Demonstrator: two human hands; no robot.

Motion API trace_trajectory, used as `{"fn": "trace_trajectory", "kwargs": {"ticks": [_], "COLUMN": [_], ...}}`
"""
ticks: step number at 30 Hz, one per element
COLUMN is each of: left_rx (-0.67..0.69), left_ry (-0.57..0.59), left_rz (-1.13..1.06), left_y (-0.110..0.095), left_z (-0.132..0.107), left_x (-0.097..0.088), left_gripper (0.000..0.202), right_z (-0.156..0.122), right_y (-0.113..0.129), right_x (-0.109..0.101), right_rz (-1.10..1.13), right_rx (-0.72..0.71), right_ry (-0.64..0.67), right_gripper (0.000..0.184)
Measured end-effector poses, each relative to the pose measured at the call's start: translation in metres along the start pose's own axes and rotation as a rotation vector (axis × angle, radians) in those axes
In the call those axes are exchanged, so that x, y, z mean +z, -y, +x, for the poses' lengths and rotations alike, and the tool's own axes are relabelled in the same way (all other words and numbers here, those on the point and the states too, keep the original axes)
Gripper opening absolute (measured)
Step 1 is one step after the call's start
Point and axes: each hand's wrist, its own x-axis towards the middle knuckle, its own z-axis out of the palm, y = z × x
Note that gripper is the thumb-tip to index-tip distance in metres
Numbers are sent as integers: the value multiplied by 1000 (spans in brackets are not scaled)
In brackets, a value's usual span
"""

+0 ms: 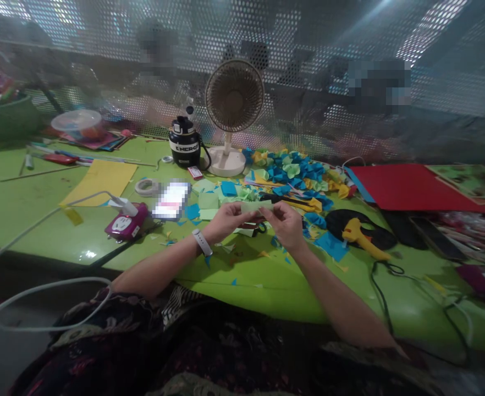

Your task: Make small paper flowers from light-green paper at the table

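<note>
Watching from my end through the head cam: there's 1 pale green paper strip (257, 207) pinched between both hands, right above the middle of the green table (40, 220). Its long axis runs roughly left to right across my view, tilted just a touch. The left hand (226, 221) and right hand (286, 224) are both clenched on it with their fingertips, one at each end, so I can't see either end properly. Something dark sits under the hands, but I can't make it out.

Just beyond the strip is a big heap of blue, green and yellow paper flowers (286, 170), way too many and too overlapped for me to count. Loose paper scraps (230, 190) are scattered around it. Near the right hand are 1 yellow utility knife (304, 203) and 1 yellow glue gun (360, 236) on a black mat.

Over to the left there's 1 phone (171, 199) with its screen blurred out, 1 tape roll (147, 187), and 1 pink power strip (126, 223). Further back I count 1 desk fan (233, 104) and 1 black ENERGY flask (185, 143).
</note>
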Motion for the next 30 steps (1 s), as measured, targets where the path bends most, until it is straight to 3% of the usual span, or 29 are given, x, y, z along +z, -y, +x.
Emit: {"fn": "trace_trajectory", "kwargs": {"ticks": [14, 30], "left_rx": [-14, -42], "left_ry": [-41, -50], "left_rz": [33, 19], "left_y": [2, 0], "left_z": [3, 1], "left_x": [0, 3], "left_gripper": [50, 53], "right_z": [-3, -1], "right_y": [-2, -2], "right_x": [3, 3], "right_rz": [-219, -103], "right_rx": [-171, -149], "right_ry": [-126, -187], "right_gripper": [35, 41]}}
